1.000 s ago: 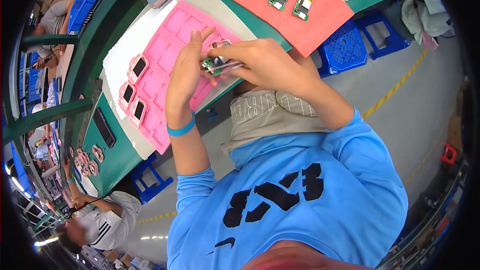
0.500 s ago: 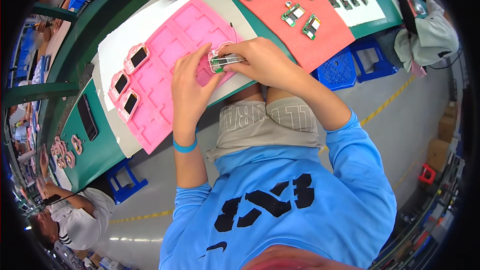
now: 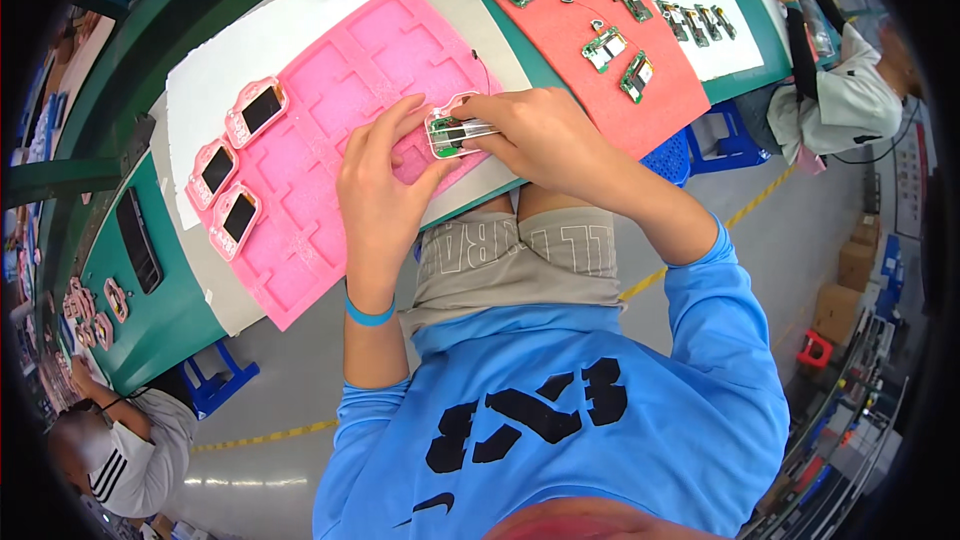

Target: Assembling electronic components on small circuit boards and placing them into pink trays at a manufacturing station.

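A pink-edged device case (image 3: 432,125) with a green circuit board (image 3: 443,137) inside lies at the near right part of a pink foam tray (image 3: 335,130). My left hand (image 3: 385,175) curls around its left side, thumb at the near edge and fingertips at the far edge, closed on the case. What look like metal tweezers (image 3: 478,128) are pinched in my right hand (image 3: 535,135), their tips over the board. My right fingers hide part of the case. A thin dark wire (image 3: 484,70) rises beyond it.
Three pink cases with dark screens (image 3: 215,170) lie at the tray's left. On the right, a red foam mat (image 3: 590,80) and a white sheet (image 3: 740,40) bear several circuit boards. A black phone (image 3: 138,240) lies far left. Co-workers sit on both sides.
The view has shifted slightly, so the tray and mat appear moved. Both hands stay at the same case, and the tweezers now sit at a slightly different angle over the board.
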A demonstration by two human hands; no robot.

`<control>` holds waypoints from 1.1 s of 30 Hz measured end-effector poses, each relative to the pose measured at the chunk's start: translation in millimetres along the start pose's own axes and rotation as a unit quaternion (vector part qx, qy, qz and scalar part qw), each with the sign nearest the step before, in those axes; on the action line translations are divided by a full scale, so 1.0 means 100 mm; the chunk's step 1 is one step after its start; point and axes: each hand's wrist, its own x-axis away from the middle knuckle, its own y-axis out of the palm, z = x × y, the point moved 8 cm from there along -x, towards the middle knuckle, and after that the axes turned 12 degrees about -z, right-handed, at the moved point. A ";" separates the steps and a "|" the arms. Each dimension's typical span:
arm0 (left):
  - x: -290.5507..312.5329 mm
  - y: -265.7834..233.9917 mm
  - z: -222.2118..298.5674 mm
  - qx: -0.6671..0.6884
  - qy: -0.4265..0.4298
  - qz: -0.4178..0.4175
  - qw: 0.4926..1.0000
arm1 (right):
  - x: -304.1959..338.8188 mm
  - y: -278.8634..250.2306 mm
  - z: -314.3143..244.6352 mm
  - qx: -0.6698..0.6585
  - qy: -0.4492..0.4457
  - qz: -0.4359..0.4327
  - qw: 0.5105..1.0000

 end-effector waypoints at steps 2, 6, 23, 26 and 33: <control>0.00 0.01 -0.03 0.009 -0.014 -0.002 1.000 | -0.01 0.04 -0.02 0.001 0.007 -0.020 1.000; -0.01 0.02 -0.03 -0.017 0.015 0.015 1.000 | 0.04 0.03 -0.03 0.014 0.021 0.034 0.999; 0.02 -0.13 -0.12 0.018 0.032 0.035 0.999 | -0.33 -0.29 -0.09 -0.073 0.015 -0.161 0.984; 0.05 -0.10 -0.05 0.016 0.018 0.012 1.000 | -1.00 -0.73 -0.24 -0.012 -0.049 -0.088 0.995; 0.02 -0.01 -0.06 -0.023 0.058 0.009 0.998 | -3.74 -0.22 -0.20 0.191 -0.053 -0.028 0.980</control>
